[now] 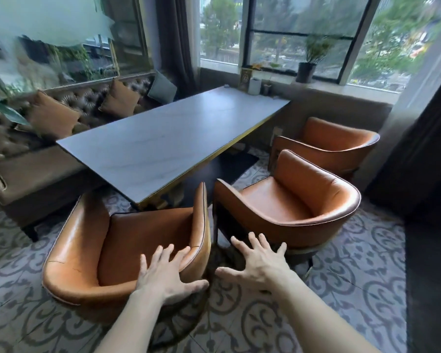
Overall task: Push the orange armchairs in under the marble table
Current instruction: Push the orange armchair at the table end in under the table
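Observation:
Three orange leather armchairs stand around the long marble table (163,138). The nearest armchair (92,248) sits at the table's short near end, its seat facing the table. My left hand (167,273) lies flat on the right part of its curved backrest, fingers spread. A second armchair (288,205) stands right of it, angled toward the table's long side. My right hand (257,261) hovers open in the gap between these two chairs, fingers apart, holding nothing. The third armchair (329,143) stands farther back by the wall under the window.
A tufted brown sofa (36,159) with tan cushions lines the table's left side. A small sign and cups (252,84) stand at the table's far end. A potted plant (307,70) sits on the window sill. Patterned floor tiles (341,289) surround the chairs; a dark wall (428,174) rises at right.

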`<state>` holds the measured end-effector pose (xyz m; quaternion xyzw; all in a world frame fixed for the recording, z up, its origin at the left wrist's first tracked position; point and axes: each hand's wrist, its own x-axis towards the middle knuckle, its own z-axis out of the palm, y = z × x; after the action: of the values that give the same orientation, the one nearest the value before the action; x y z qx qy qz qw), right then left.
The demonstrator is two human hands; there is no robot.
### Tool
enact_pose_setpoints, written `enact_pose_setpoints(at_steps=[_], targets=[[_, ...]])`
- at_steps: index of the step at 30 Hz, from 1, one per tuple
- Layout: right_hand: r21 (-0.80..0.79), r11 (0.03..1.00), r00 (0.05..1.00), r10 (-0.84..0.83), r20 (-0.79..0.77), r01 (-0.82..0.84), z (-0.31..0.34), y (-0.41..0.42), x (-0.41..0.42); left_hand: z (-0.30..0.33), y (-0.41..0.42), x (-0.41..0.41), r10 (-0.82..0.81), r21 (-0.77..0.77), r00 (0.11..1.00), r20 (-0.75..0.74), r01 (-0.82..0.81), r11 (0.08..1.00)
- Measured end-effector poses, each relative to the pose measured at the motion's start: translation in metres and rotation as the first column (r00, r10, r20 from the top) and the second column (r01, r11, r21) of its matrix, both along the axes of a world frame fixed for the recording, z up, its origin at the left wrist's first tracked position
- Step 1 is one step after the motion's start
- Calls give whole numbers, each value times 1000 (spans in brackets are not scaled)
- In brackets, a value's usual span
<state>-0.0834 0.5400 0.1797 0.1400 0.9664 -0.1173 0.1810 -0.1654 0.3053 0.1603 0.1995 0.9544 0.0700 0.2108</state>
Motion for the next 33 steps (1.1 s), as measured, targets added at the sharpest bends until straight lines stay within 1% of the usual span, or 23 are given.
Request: enact_pose_setpoints(at_steps=[3,6,10,14,16,18,21,23,27,33], targets=[[6,1000,1000,-13,-14,14,19,64,26,25,57,21,-7,-11,1000,-9,7,1000],[4,999,999,-43,-30,43,34,128,49,39,117,42,-5,11,998,-68,6,1000],[9,996,996,-88,-30,89,43,200,69,46,190,57,-6,41,989,-147,12,999],[19,993,993,-116,-25,117,38,257,73,47,252,57,-22,40,985,-171,29,999],[26,992,993,-120,-9,120,37,277,68,49,274,52,-32,49,984,-176,41,998],[25,990,990,-141,-9,141,33,317,55,39,318,35,-30,59,983,-180,41,997],[39,992,993,-121,-10,121,32,340,41,34,340,19,-47,54,981,-187,58,997],[59,992,993,-116,-4,116,25,371,22,19,372,-4,-47,39,984,-174,55,998],[95,988,992,-123,29,120,23,439,-25,2,442,-55,-14,73,989,-150,25,997],[150,983,992,-114,55,105,30,520,-83,6,524,-100,0,67,992,-128,9,998]])
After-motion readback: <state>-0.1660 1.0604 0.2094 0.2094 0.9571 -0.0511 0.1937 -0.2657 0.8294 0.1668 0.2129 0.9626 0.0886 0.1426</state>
